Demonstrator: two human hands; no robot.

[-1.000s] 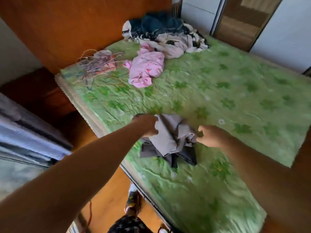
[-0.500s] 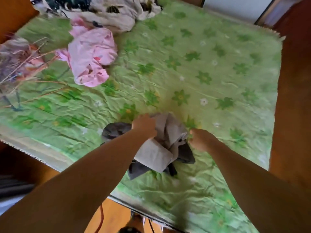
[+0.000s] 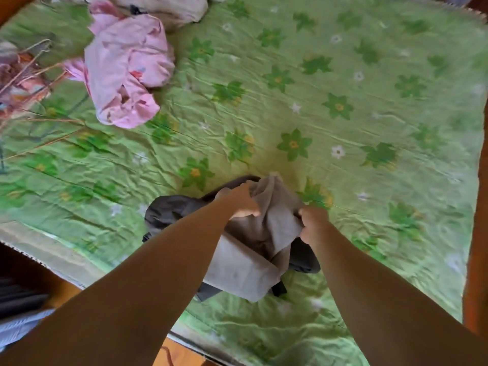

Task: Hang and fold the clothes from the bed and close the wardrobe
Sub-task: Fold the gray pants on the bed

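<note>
A crumpled grey garment with a darker grey part lies near the front edge of the bed, which has a green flowered cover. My left hand grips its upper left fold. My right hand pinches the cloth on the right side. A pink garment lies bunched at the upper left. A beige garment sits at the top edge, partly cut off. The wardrobe is out of view.
A tangle of thin wire hangers with some cloth lies at the far left of the bed. Wooden floor shows below the bed's front edge. A brown wooden surface runs along the right.
The view has swung down and closer over the bed. Both hands stay on the grey garment and have drawn it up and together; the wall and doors have left the view.
</note>
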